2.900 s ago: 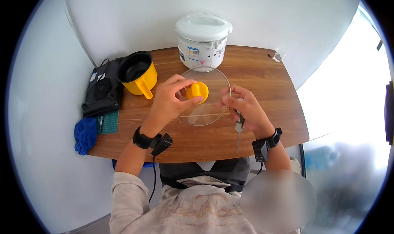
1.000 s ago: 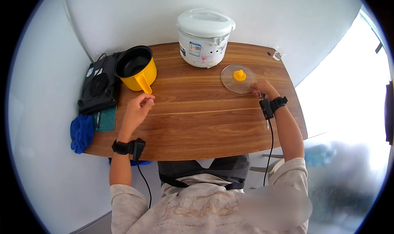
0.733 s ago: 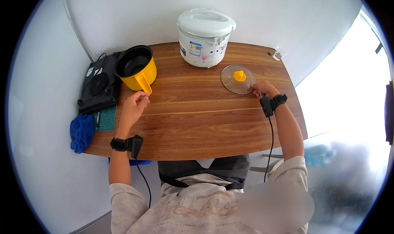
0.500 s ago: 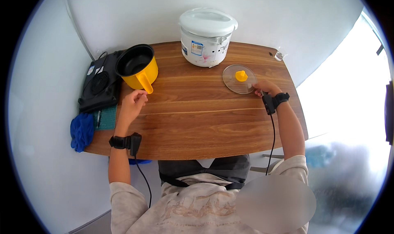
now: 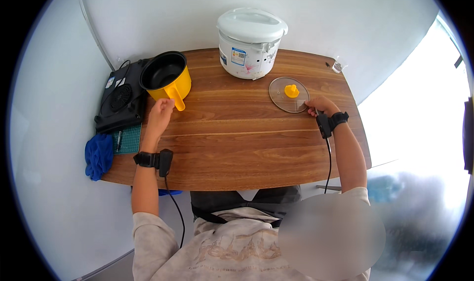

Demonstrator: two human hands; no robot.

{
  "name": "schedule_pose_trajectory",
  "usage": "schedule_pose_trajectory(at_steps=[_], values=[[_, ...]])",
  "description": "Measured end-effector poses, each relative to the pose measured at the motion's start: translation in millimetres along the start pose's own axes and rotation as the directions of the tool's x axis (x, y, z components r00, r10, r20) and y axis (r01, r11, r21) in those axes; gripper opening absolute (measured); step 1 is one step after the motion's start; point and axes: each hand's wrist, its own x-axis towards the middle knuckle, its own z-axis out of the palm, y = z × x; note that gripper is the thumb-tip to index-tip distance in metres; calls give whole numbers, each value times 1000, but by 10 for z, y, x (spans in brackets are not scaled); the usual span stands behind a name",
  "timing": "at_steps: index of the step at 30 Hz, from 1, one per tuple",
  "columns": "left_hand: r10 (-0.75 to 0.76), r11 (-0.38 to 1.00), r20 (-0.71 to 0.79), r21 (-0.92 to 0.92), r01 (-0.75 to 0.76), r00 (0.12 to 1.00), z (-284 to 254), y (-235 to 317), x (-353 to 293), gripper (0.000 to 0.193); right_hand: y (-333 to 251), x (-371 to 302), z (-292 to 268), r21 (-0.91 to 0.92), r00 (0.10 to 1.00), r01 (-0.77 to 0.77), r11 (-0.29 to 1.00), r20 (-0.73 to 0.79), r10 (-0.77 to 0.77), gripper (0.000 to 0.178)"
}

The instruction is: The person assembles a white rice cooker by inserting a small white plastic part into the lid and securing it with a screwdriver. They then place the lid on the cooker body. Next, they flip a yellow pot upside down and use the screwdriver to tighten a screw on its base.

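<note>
A yellow pot (image 5: 183, 83) with a black inside stands on the left of the table, its yellow handle (image 5: 176, 98) turned toward me. Just left of that handle is my left hand (image 5: 161, 115), fingers loosely curled together, fingertips at the handle's edge and not wrapped round it. To the right, a round glass lid (image 5: 281, 101) with a yellow knob (image 5: 292, 91) lies on the wood. My right hand (image 5: 321, 105) pinches the lid's right rim, thumb over the edge; the other fingers are partly hidden below.
A white rice cooker (image 5: 251, 46) stands at the back of the wooden table (image 5: 232, 152). On the left lie a black appliance with a round vent (image 5: 118, 101), a green cutting mat (image 5: 131, 139) and blue cloth (image 5: 98, 155). A small clear cup (image 5: 337, 65) sits at the back right corner.
My left hand has moved forward, from just short of the handle up to its left edge. The right hand stays at the lid's rim.
</note>
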Motion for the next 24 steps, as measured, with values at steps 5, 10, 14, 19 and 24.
schedule_pose_trajectory(at_steps=[5, 10, 14, 19, 24], values=[[-88, 989, 49, -111, 93, 995, 43, 85, 2, 57, 33, -12, 8, -177, 998, 36, 984, -44, -45, 27], [-104, 881, 104, -451, 141, 989, 83, 156, -57, 65, -89, -457, 356, -138, 980, 166, 977, -92, -179, 24], [-101, 781, 111, -607, 148, 989, 132, 119, 22, 66, -507, -1423, 755, -19, 933, 359, 933, -28, -360, 18], [-90, 739, 92, -661, 129, 992, 163, 154, 69, 66, -896, -2960, 891, 488, 380, 800, 348, 36, -924, 7], [-98, 691, 127, -706, 159, 987, 199, 237, 115, 57, -1104, -3370, 937, 935, -338, 316, -160, -46, -940, 10]])
